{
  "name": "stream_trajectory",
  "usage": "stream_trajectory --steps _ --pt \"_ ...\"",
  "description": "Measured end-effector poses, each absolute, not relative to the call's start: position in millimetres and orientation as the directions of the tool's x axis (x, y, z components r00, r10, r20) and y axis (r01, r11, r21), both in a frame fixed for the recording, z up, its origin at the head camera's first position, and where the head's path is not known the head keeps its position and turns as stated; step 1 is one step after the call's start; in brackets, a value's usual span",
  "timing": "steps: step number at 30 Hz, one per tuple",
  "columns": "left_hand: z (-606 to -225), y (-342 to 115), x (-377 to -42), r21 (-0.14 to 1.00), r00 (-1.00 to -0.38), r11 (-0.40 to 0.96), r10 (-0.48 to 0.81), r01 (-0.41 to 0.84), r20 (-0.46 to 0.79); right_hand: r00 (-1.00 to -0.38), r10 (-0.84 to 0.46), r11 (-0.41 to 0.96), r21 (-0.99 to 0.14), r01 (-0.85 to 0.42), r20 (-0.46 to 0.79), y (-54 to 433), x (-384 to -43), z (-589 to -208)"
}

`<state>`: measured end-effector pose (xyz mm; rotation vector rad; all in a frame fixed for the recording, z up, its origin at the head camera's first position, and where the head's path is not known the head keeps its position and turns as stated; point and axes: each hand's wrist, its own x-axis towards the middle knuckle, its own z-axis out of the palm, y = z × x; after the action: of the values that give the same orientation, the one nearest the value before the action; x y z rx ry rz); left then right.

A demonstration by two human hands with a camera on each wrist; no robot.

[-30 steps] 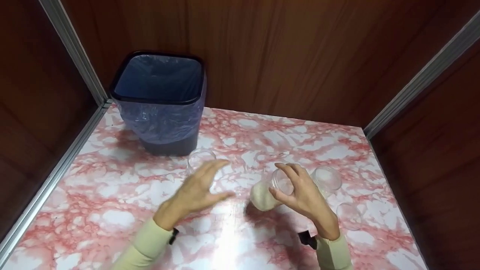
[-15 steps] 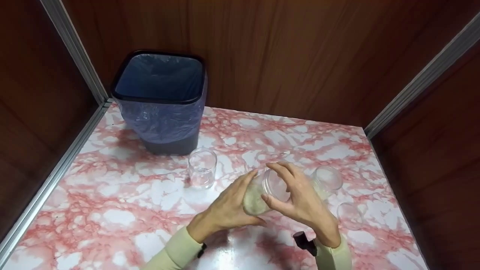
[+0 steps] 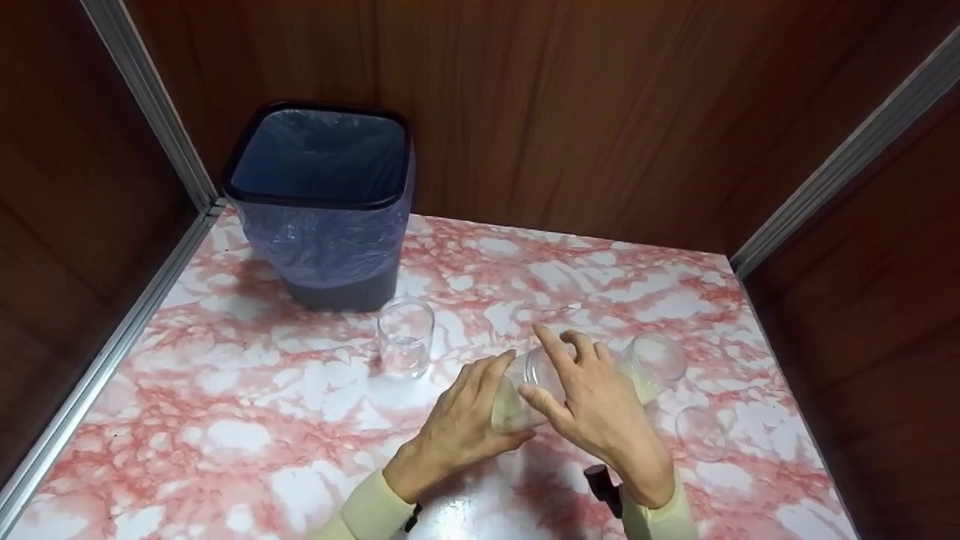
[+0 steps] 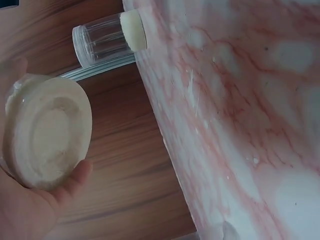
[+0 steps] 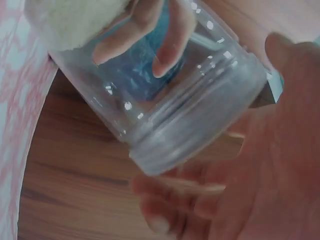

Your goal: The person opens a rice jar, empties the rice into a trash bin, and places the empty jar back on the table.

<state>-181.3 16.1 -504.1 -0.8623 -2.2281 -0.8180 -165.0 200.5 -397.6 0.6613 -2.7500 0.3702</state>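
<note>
Fingers and thumb of the left hand (image 3: 461, 416) curl round the filled base of a clear jar (image 4: 52, 130), holding it tilted above the bench (image 3: 240, 435) — likely to steady it and present its ridged end (image 5: 200, 120) to the other side. Around that end the right hand (image 3: 600, 397) has its fingers spread and lightly bent; whether any fingertip touches, I cannot tell. Another jar with pale contents (image 4: 107, 40) stands near the right hand, while a clear container (image 3: 405, 337) stands beside the lined bin (image 3: 322, 244) — perhaps to leave working room.
</note>
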Motion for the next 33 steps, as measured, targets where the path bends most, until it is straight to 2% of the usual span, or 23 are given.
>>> stream_trajectory --steps 3,8,15,18,25,28,31,33 --pt "-503 16 -180 0.328 -0.608 0.596 0.356 0.733 0.71 -0.852 -0.376 0.877 -0.158 -0.455 0.366 197 -165 -400" --pt "-498 13 -180 0.38 -0.618 0.543 0.364 0.749 0.697 -0.808 -0.386 0.84 -0.193 -0.507 0.445 195 -167 -402" --pt "-490 5 -179 0.418 -0.618 0.484 0.391 0.769 0.682 -0.703 -0.457 0.756 -0.179 -0.63 0.545 196 -166 -402" --pt "-488 2 -181 0.423 -0.605 0.452 0.413 0.785 0.68 -0.663 -0.476 0.73 -0.161 -0.664 0.578 195 -165 -401" --pt "-486 -5 -184 0.401 -0.53 0.351 0.475 0.846 0.703 -0.595 -0.536 0.657 -0.147 -0.74 0.599 196 -160 -395" --pt "-486 -8 -182 0.43 -0.544 0.333 0.5 0.839 0.674 -0.548 -0.584 0.598 -0.139 -0.789 0.599 197 -160 -392" --pt "-486 -11 -180 0.463 -0.577 0.345 0.508 0.816 0.639 -0.549 -0.62 0.568 -0.162 -0.807 0.561 200 -160 -391" --pt "-486 -11 -179 0.462 -0.603 0.388 0.489 0.797 0.63 -0.598 -0.612 0.594 -0.199 -0.78 0.517 202 -159 -392"
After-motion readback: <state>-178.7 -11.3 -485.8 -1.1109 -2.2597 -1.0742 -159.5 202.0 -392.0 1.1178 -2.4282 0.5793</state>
